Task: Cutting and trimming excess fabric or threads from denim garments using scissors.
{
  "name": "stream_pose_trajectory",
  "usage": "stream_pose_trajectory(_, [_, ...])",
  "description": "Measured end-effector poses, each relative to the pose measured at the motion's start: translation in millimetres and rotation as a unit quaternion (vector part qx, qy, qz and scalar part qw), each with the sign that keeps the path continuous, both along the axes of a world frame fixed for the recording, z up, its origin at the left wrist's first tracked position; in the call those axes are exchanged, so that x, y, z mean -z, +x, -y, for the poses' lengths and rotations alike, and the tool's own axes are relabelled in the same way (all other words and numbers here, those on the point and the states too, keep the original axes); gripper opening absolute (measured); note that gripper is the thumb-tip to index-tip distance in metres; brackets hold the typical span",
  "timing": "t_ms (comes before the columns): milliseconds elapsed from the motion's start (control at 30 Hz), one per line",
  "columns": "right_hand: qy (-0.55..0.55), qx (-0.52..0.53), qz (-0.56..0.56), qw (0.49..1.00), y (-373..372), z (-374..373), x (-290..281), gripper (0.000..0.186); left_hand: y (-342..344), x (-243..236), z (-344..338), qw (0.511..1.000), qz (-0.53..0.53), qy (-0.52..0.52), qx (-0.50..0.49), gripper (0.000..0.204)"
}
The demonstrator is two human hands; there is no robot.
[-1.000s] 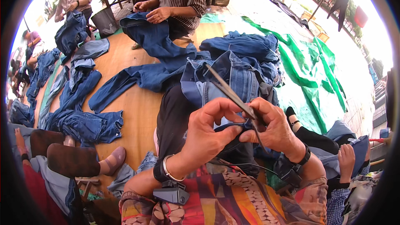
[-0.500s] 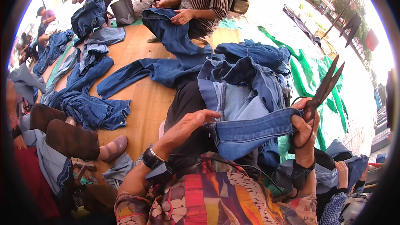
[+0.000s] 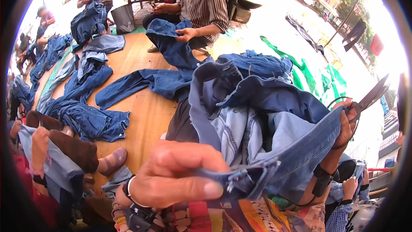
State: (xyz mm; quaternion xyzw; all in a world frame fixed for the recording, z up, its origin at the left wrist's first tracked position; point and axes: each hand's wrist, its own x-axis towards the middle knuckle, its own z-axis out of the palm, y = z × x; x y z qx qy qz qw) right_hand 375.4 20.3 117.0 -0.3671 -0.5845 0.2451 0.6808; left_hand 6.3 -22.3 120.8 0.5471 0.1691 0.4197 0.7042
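A pair of blue jeans [image 3: 300, 146] lies bunched across my lap, its waist lifted and spread between my hands. Thumb and fingers of my left hand [image 3: 180, 174] pinch the waistband close to the camera, beside a frayed spot with pale loose threads. At the other end of the waistband, my right hand [image 3: 346, 122] grips the denim together with a pair of dark metal scissors [image 3: 372, 95]. The blades point up and outward to the right, away from the cloth. The lighter inside of the jeans shows between my hands.
Opposite me, a person in a striped shirt [image 3: 206, 6] handles another denim piece [image 3: 171, 47]. More jeans [image 3: 88, 114] lie on the tan mat [image 3: 141, 51]. A person's hand [image 3: 40, 146] works on light denim at left; another person's hand [image 3: 349, 187] is at right. Green sheeting [image 3: 309, 77] lies beyond.
My left hand, earlier with its fingers stretched out at the waistband, now pinches it nearer the camera. The waistband is raised and opened wider, and my right hand with the scissors has moved outward.
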Motion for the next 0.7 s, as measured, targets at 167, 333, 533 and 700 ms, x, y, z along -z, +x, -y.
stream_pose_trajectory(167, [-0.039,0.088,-0.018,0.995,-13,-7,-7,0.018,22,-10,-12,0.965,0.137,-0.191,0.119,0.017])
stream_pose_trajectory(333, [-0.218,0.126,0.129,0.959,8,-62,124,0.027,41,109,-41,0.949,0.076,-0.301,-0.059,0.011])
stream_pose_trajectory(533, [-0.21,0.13,0.169,0.954,10,-52,106,0.026,46,127,-28,0.942,0.023,-0.316,-0.108,0.01])
stream_pose_trajectory(700, [-0.067,0.142,0.132,0.979,-40,5,32,0.019,53,128,-29,0.952,0.011,-0.282,-0.119,0.011])
